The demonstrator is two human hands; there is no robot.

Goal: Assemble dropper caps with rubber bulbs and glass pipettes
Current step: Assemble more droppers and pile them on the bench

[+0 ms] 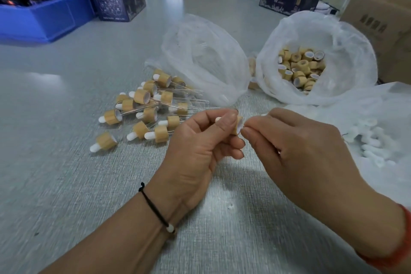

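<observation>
Gripping a bamboo dropper cap (236, 126) between thumb and curled fingers, the left hand (200, 147) held it above the grey table (66, 173) with its white-lined opening turned toward the right hand (304, 151). A white rubber bulb tip (218, 119) poked out from behind the left thumb. The right hand's thumb and forefinger were pinched together right at the cap's opening; whether a glass pipette sat between them could not be told. Just beyond the left hand lay a heap of assembled droppers (144, 109), pipettes pointing right. Behind them sat a crumpled clear plastic bag (200, 51), and beside it an open bag of loose bamboo caps (300, 69). A third bag of white rubber bulbs (375, 147) lay near the right hand.
</observation>
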